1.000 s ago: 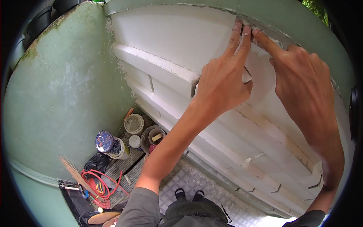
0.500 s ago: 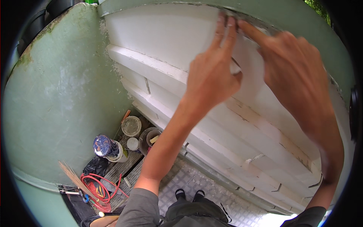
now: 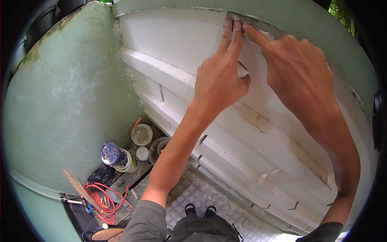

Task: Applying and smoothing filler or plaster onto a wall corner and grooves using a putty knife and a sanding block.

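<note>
Along the seam under the green top edge (image 3: 181,6) of a white ribbed wall (image 3: 157,32), both my hands work side by side. Two stretched fingers of my left hand (image 3: 217,76) press on the seam. Beside its thumb shows a thin whitish piece (image 3: 242,71) with a dark curved edge, seemingly held in the hand; its kind is unclear. My right hand (image 3: 296,70) touches the seam with its stretched index fingertip, close to the left fingertips. Its other fingers are bent and partly hidden. Greyish-white material (image 3: 264,34) lies in the seam behind that index finger.
A green wall (image 3: 60,109) meets the white one at the left. At its foot stand a paint-stained blue can (image 3: 111,153), lidded buckets (image 3: 142,135), a black bag (image 3: 102,173), a coiled red hose (image 3: 107,197) and a broom (image 3: 74,181). Tiled floor (image 3: 189,191) lies below.
Both hands have moved a little to the left along the seam, the whitish piece moving with my left hand. The view has shifted slightly.
</note>
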`<state>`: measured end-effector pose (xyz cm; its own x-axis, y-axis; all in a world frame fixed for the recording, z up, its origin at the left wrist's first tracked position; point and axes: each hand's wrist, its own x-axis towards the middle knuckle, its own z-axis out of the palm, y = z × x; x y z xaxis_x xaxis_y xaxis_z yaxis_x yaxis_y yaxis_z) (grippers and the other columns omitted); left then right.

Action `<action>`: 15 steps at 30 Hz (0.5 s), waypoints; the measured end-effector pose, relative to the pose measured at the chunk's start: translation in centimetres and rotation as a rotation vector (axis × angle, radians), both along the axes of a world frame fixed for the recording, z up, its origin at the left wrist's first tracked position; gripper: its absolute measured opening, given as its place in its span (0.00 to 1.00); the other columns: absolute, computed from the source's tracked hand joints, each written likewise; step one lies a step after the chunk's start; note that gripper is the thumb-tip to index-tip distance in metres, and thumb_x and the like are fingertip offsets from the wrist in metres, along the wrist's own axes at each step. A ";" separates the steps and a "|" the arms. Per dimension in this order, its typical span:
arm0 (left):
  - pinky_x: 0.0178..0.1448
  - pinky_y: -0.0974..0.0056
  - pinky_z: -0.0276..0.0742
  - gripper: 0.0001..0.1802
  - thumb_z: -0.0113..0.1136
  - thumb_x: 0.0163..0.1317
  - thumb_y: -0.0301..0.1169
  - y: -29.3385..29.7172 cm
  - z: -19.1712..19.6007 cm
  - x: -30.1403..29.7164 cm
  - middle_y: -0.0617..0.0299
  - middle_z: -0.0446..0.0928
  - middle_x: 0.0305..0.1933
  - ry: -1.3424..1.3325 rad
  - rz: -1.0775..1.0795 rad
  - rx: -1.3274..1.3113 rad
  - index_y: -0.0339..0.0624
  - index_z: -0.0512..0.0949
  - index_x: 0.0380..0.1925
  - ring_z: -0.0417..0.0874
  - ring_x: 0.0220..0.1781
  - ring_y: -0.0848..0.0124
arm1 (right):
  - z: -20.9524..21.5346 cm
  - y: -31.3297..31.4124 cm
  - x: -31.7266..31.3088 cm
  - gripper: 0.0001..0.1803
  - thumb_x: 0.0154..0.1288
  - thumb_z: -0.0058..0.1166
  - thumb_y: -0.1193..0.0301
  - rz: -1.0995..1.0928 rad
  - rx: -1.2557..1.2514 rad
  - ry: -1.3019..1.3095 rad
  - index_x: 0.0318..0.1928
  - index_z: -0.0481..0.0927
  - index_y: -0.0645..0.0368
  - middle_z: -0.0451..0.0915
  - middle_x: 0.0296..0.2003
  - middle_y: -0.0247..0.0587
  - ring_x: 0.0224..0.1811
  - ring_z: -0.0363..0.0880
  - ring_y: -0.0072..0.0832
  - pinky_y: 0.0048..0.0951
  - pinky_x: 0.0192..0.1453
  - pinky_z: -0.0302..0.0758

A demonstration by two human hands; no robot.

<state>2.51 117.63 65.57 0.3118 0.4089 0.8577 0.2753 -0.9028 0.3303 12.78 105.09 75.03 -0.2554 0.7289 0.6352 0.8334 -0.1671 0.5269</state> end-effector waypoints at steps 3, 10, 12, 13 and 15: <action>0.51 0.53 0.88 0.59 0.69 0.43 0.24 -1.8 -0.3 0.2 0.44 0.56 0.86 0.016 0.021 0.077 0.38 0.57 0.81 0.90 0.48 0.48 | -0.2 -2.2 0.1 0.30 0.67 0.55 0.77 -0.038 -0.014 0.079 0.68 0.82 0.41 0.83 0.27 0.53 0.26 0.84 0.50 0.48 0.33 0.80; 0.39 0.48 0.86 0.58 0.68 0.42 0.23 -0.4 0.3 0.3 0.41 0.56 0.85 -0.045 0.028 0.042 0.35 0.58 0.80 0.88 0.40 0.39 | 0.6 0.1 0.9 0.30 0.68 0.56 0.77 0.116 0.052 -0.057 0.69 0.82 0.40 0.84 0.28 0.52 0.26 0.84 0.50 0.48 0.32 0.79; 0.39 0.48 0.87 0.58 0.68 0.43 0.24 0.0 0.4 0.0 0.41 0.56 0.85 -0.039 0.011 -0.007 0.36 0.58 0.80 0.88 0.40 0.40 | 0.7 0.4 0.3 0.30 0.68 0.56 0.76 0.057 0.004 -0.024 0.69 0.82 0.40 0.84 0.29 0.52 0.28 0.84 0.50 0.47 0.33 0.79; 0.39 0.48 0.87 0.58 0.68 0.43 0.24 0.0 0.2 -0.1 0.41 0.56 0.85 -0.036 0.015 -0.008 0.36 0.58 0.80 0.88 0.40 0.40 | 0.5 0.3 0.6 0.30 0.68 0.56 0.76 0.061 0.002 -0.022 0.69 0.82 0.40 0.84 0.29 0.52 0.28 0.84 0.50 0.47 0.33 0.79; 0.38 0.49 0.86 0.58 0.68 0.43 0.24 -0.6 -0.2 -0.2 0.41 0.57 0.85 -0.037 0.024 0.101 0.36 0.59 0.80 0.88 0.39 0.42 | -0.2 -0.2 1.3 0.29 0.68 0.56 0.77 0.149 0.060 -0.023 0.68 0.82 0.42 0.84 0.29 0.51 0.27 0.83 0.50 0.48 0.33 0.79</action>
